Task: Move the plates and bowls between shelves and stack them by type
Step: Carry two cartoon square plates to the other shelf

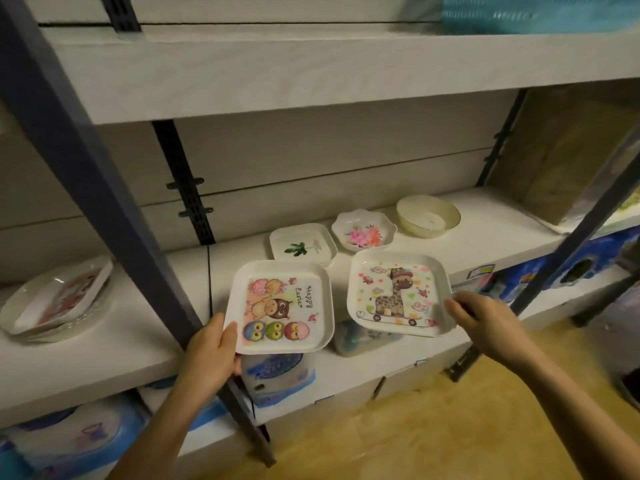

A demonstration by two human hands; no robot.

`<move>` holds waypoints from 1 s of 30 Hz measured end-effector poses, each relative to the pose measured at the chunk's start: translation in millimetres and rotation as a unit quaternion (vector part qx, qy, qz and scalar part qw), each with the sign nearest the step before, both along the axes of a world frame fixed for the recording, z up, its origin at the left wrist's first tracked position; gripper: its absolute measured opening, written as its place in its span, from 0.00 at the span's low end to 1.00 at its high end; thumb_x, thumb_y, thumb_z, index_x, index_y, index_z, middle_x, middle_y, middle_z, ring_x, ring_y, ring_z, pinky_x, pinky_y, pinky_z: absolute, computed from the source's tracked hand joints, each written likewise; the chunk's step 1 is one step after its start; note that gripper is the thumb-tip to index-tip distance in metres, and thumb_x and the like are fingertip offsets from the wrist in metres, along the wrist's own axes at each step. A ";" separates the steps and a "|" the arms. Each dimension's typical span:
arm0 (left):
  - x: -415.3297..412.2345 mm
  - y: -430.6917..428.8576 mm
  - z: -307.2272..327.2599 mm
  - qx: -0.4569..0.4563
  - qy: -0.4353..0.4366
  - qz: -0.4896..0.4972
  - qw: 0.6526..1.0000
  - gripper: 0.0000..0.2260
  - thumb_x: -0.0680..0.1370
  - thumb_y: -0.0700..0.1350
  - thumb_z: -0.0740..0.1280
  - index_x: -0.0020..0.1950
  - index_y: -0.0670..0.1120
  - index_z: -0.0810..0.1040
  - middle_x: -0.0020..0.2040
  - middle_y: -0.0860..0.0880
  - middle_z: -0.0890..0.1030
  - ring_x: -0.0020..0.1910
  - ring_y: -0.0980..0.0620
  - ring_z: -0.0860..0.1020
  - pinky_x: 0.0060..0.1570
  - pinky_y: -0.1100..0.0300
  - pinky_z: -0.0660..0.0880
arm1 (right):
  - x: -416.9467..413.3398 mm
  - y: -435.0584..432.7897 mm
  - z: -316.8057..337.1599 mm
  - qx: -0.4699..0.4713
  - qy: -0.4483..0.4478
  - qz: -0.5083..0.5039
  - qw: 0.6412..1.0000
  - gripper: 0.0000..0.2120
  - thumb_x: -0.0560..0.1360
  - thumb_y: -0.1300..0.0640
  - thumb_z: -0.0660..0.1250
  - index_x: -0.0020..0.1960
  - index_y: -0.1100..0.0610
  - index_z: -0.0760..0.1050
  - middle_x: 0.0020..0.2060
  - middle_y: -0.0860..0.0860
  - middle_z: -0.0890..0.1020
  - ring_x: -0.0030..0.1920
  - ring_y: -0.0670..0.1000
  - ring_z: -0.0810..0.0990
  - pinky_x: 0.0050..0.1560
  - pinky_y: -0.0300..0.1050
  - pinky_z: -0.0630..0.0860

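head view: a white shelf (485, 216) on dark metal uprights (104, 188), with a pale panelled wall behind and a wooden floor below. at the back of the shelf sit a square leaf plate (303, 245), a scalloped flower dish (363, 230) and a cream bowl (427, 216), close together but unstacked. a tilted pile of plates (55, 303) lies in the next bay to the left.

the left hand (211, 355) grips the owl plate (280, 306) at its lower left corner, thumb over the rim and fingers curled beneath. the right hand (485, 320) appears to pinch the right rim of the giraffe plate (398, 292), though blur hides the fingertips. both plates hang past the front edge of the shelf.

each plate is held by one edge only, so a loose grip could tip it to the floor. the owl plate is just beside the upright and could knock it. pushing either plate inward could shove the leaf plate or flower dish.
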State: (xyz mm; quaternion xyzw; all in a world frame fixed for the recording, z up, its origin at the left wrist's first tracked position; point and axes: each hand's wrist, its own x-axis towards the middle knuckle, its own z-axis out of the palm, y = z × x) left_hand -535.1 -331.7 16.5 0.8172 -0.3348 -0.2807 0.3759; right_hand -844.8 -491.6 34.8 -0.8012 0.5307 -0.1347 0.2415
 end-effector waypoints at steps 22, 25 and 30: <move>-11.4 -80.8 8.9 -0.037 -0.075 0.289 0.954 0.06 0.80 0.44 0.56 0.46 0.43 0.67 0.33 0.46 0.72 0.31 0.48 0.74 0.32 0.58 0.73 | 174.2 -215.6 -44.1 0.028 0.112 0.218 0.969 0.17 0.80 0.53 0.53 0.34 0.56 0.68 0.42 0.57 0.78 0.36 0.52 0.73 0.38 0.43 0.67; -7.7 -84.6 9.5 -0.040 -0.068 0.312 0.947 0.07 0.81 0.45 0.55 0.49 0.42 0.67 0.34 0.46 0.73 0.31 0.50 0.74 0.32 0.59 0.72 | 193.3 -218.5 -48.9 0.026 0.143 0.235 0.961 0.16 0.81 0.51 0.52 0.43 0.59 0.72 0.43 0.56 0.78 0.44 0.55 0.77 0.50 0.49 0.73; -3.6 -86.1 8.4 -0.037 -0.071 0.320 0.944 0.06 0.81 0.45 0.55 0.46 0.45 0.67 0.34 0.46 0.73 0.31 0.50 0.74 0.31 0.61 0.71 | 211.2 -217.3 -55.8 0.023 0.169 0.240 0.956 0.19 0.81 0.52 0.52 0.58 0.63 0.75 0.56 0.60 0.80 0.56 0.59 0.78 0.54 0.47 0.73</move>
